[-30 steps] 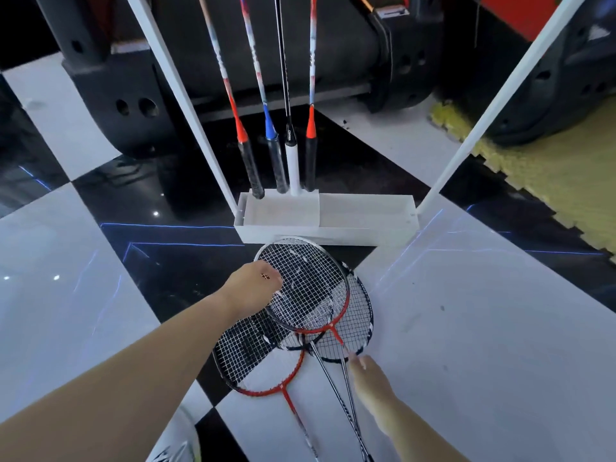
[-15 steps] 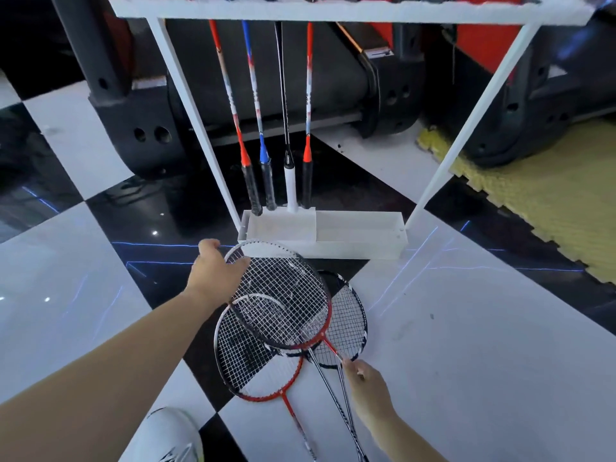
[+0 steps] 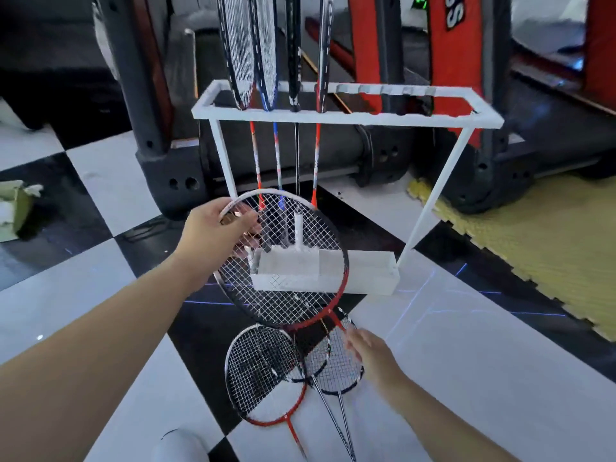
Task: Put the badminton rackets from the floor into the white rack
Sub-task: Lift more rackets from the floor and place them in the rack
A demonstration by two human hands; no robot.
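Head view shows the lifted racket (image 3: 283, 261) raised off the floor, its strung head tilted toward the camera in front of the white rack (image 3: 350, 116). The left hand (image 3: 213, 238) pinches the top-left rim of its frame, thumb over the edge and fingers curled behind the strings; taking it by the rim probably leaves the handle end free to be steered down into a slot. The right hand (image 3: 373, 353) sits low at the red throat where the shaft begins, fingers loosely bent; blur hides whether it actually grips the shaft or only touches it.

Beneath, two more rackets lie overlapping on the floor: a red-framed racket (image 3: 263, 378) to the left and a dark-framed racket (image 3: 336, 361) partly across it, their shafts running toward the camera.

Four stored rackets (image 3: 283, 61) already stand handles-down at the left end of the rack, heads rising through the notched top rail, grips resting in the base tray (image 3: 366, 275). Empty notches show along the right half of the rail, so the next slot is likely there.

Glossy black-and-white checkered tiles (image 3: 466, 378) cover the floor, with yellow foam matting (image 3: 533, 268) at right, dark and red machines behind the rack, and a small green box (image 3: 13, 211) at far left.
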